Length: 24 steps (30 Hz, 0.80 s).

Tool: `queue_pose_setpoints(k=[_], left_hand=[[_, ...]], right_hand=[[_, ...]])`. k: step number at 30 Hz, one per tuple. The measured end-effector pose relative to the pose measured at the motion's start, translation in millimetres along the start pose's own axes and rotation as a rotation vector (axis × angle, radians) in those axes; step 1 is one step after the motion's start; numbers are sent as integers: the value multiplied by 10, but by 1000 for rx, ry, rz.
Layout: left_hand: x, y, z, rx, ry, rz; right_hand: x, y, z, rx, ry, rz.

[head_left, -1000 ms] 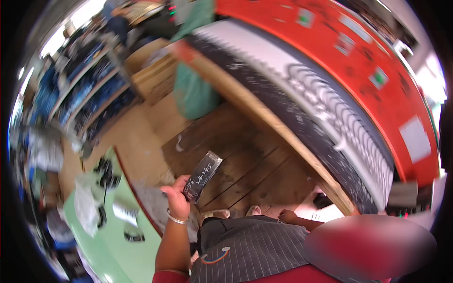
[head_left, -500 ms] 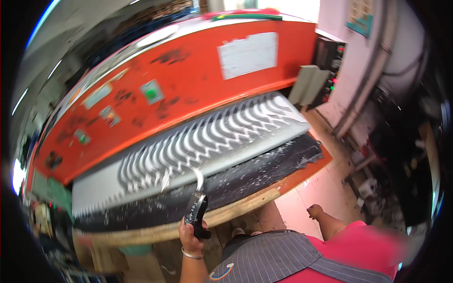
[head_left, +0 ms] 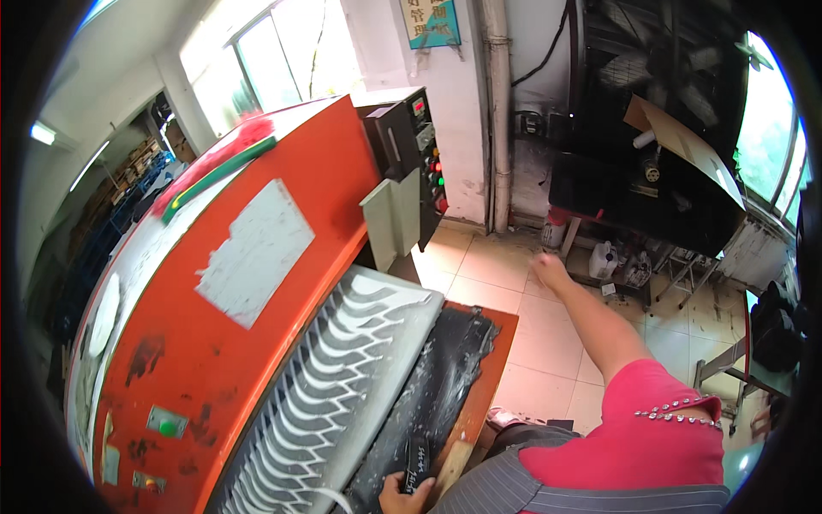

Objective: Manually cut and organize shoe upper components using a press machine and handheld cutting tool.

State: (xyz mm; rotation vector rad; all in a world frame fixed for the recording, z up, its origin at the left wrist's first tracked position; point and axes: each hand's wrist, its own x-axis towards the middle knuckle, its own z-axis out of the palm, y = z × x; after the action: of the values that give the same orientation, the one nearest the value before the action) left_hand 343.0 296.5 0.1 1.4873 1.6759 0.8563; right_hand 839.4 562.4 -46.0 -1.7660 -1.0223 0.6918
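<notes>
My left hand [head_left: 402, 495], low in the picture, is closed around a black curved piece [head_left: 418, 467] with white handwriting on it. It is over the near edge of a black, white-flecked mat [head_left: 428, 368]. A thin white curved strip [head_left: 332, 495] shows just left of that hand. Beside the mat lies a pale board [head_left: 402, 330] carrying rows of white wavy strips [head_left: 330, 377] with dark gaps between them. My right hand [head_left: 548, 270] is out to the right over the tiled floor, fingers curled in, with nothing seen in it.
A large orange machine [head_left: 257, 343] with green buttons stands along the left. At its far end are a grey panel [head_left: 392, 218] and a control box [head_left: 419, 137] with lit buttons. A dark bench [head_left: 599, 188] with containers beneath stands ahead right, beyond the tiled floor [head_left: 539, 368].
My view has swung right, bringing the bench and windows into sight. My left hand still holds the black piece, now lower in the picture. My right arm is stretched farther forward.
</notes>
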Motion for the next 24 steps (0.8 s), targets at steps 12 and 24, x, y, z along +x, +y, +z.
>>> queue_pose_setpoints(k=[12,24], left_hand=[[235,165,469,543,-76,-417],[-47,-244,592,714,9,-337]], right_hand=[[2892,-2622,1309,574,-71,-237],[3496,-2801,1529,903,-123,-85]])
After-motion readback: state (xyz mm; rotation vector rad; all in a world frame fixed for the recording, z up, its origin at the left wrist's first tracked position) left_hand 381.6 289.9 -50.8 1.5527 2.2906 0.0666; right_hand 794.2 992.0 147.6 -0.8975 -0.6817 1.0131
